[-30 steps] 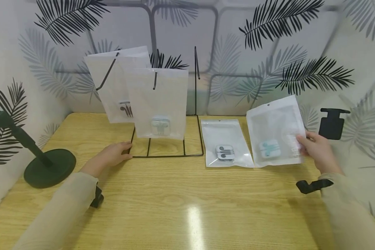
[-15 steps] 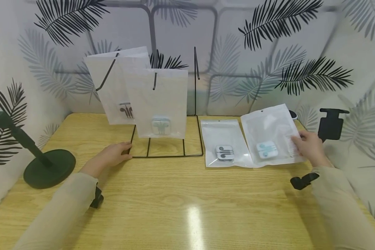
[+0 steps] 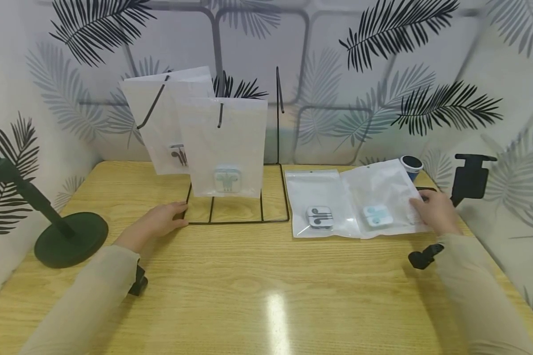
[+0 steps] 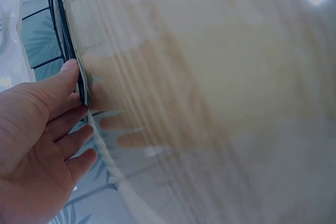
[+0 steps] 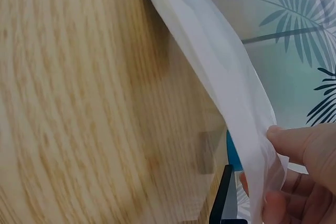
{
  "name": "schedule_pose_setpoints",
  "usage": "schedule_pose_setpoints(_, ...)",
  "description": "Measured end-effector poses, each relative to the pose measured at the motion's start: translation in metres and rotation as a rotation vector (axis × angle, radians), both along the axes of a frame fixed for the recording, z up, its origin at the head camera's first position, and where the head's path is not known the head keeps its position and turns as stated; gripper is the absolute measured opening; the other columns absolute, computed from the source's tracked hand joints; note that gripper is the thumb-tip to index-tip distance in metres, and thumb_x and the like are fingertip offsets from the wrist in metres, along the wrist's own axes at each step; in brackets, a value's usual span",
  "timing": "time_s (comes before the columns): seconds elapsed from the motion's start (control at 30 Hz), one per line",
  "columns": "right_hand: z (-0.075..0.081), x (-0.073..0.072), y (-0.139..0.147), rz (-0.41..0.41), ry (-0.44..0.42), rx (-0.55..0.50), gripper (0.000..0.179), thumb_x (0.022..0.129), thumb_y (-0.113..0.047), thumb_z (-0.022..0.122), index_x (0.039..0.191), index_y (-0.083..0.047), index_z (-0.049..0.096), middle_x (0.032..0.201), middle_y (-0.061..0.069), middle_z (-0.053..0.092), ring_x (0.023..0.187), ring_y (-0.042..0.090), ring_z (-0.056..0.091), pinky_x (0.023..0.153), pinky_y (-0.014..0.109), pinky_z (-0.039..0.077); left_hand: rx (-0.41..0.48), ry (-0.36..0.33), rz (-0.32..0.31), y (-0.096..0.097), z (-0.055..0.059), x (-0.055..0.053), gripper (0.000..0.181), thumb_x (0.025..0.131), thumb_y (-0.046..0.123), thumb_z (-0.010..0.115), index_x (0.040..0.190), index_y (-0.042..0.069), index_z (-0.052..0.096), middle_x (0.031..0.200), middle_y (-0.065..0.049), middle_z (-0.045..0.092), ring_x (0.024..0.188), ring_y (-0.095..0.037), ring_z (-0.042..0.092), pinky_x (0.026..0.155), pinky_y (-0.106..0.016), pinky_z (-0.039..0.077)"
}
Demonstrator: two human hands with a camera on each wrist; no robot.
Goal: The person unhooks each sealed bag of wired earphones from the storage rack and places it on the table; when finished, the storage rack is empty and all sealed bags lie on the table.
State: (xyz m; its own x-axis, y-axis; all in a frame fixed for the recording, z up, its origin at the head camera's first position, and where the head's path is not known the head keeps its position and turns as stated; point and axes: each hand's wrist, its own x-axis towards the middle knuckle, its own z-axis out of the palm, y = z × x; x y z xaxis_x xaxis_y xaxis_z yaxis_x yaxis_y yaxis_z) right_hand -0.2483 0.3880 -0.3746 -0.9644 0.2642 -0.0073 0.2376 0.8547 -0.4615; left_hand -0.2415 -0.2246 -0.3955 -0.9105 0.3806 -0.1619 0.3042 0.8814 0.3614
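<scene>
My right hand [image 3: 436, 212] pinches the right edge of a white zip bag [image 3: 360, 180] holding earphones in a clear case [image 3: 377, 216]. In the right wrist view the bag [image 5: 231, 72] slants above the table, thumb on its near face. Its left side overlaps a second earphone bag [image 3: 304, 190] lying flat, with a square case [image 3: 320, 217]. My left hand [image 3: 160, 219] holds the front left corner of a black wire display rack [image 3: 235, 222]; the left wrist view shows thumb and finger on the wire [image 4: 80, 82]. More earphone bags hang on its hooks, one in front [image 3: 224, 145].
A dark green round stand base [image 3: 71, 239] is at the left. Behind the right hand stand a dark-lidded cup [image 3: 411, 165] and a black holder [image 3: 470, 177]. A leaf-patterned backdrop [image 3: 333, 88] rises behind the wooden table [image 3: 231, 296].
My right hand has lowered the bag and moved it left, so it overlaps the flat bag more. The cup behind it has come into view. My left hand stays on the rack.
</scene>
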Motion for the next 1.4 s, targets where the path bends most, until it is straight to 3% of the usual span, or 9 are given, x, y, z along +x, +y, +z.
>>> schedule_pose_setpoints(0.2, -0.003, -0.001, -0.001, 0.016, -0.012, 0.007, 0.05, 0.095, -0.026, 0.049, 0.128, 0.011, 0.043, 0.11, 0.029, 0.048, 0.081, 0.034, 0.051, 0.06, 0.039, 0.04, -0.006, -0.01, 0.004, 0.0, 0.0, -0.001, 0.056, 0.094, 0.021, 0.055, 0.138, -0.008, 0.034, 0.142, -0.027, 0.029, 0.127, -0.046, 0.027, 0.102, -0.056, 0.025)
schedule_pose_setpoints(0.4, -0.01, -0.003, 0.003, 0.059, -0.056, 0.048, 0.051, 0.093, -0.026, 0.05, 0.129, 0.011, 0.042, 0.111, 0.032, 0.049, 0.075, 0.032, 0.053, 0.061, 0.042, 0.041, -0.01, -0.008, 0.0, -0.001, 0.001, -0.001, 0.056, 0.094, 0.021, 0.055, 0.138, -0.008, 0.035, 0.142, -0.027, 0.029, 0.127, -0.046, 0.028, 0.102, -0.056, 0.025)
schedule_pose_setpoints(0.6, -0.016, -0.004, 0.003, 0.068, -0.127, -0.028, 0.054, 0.093, -0.023, 0.049, 0.133, 0.011, 0.038, 0.103, 0.027, 0.05, 0.047, 0.016, 0.052, 0.048, 0.032, 0.044, -0.004, -0.012, 0.0, 0.001, 0.003, 0.0, 0.056, 0.094, 0.02, 0.055, 0.138, -0.008, 0.034, 0.141, -0.027, 0.029, 0.126, -0.046, 0.028, 0.102, -0.056, 0.025)
schedule_pose_setpoints(0.67, -0.017, -0.005, 0.002, 0.061, -0.158, -0.047, 0.054, 0.093, -0.022, 0.049, 0.134, 0.011, 0.036, 0.102, 0.026, 0.049, 0.045, 0.013, 0.05, 0.045, 0.03, 0.044, 0.0, -0.02, 0.002, 0.001, 0.003, 0.001, 0.056, 0.094, 0.02, 0.055, 0.138, -0.008, 0.034, 0.142, -0.027, 0.029, 0.127, -0.045, 0.028, 0.102, -0.056, 0.025)
schedule_pose_setpoints(0.9, -0.017, -0.006, 0.0, 0.028, -0.209, -0.032, 0.054, 0.091, -0.021, 0.051, 0.133, 0.01, 0.038, 0.074, 0.013, 0.053, 0.042, 0.012, 0.048, 0.042, 0.029, 0.041, -0.007, -0.023, 0.001, 0.002, 0.004, 0.0, 0.056, 0.094, 0.019, 0.054, 0.138, -0.009, 0.033, 0.142, -0.027, 0.029, 0.127, -0.045, 0.028, 0.102, -0.055, 0.026)
schedule_pose_setpoints(1.1, -0.019, -0.006, 0.001, 0.03, -0.206, -0.02, 0.053, 0.091, -0.022, 0.051, 0.133, 0.008, 0.04, 0.088, 0.018, 0.052, 0.045, 0.014, 0.049, 0.043, 0.029, 0.042, -0.014, -0.014, -0.002, 0.002, 0.003, 0.0, 0.055, 0.094, 0.019, 0.055, 0.137, -0.009, 0.035, 0.141, -0.027, 0.03, 0.126, -0.045, 0.029, 0.102, -0.055, 0.026)
schedule_pose_setpoints(1.4, -0.016, -0.005, 0.001, 0.048, -0.261, -0.029, 0.051, 0.092, -0.022, 0.051, 0.129, 0.011, 0.042, 0.096, 0.02, 0.051, 0.059, 0.019, 0.052, 0.048, 0.029, 0.044, -0.02, -0.003, -0.008, 0.002, 0.002, 0.0, 0.055, 0.093, 0.021, 0.056, 0.136, -0.009, 0.037, 0.14, -0.027, 0.031, 0.125, -0.045, 0.03, 0.101, -0.055, 0.027)
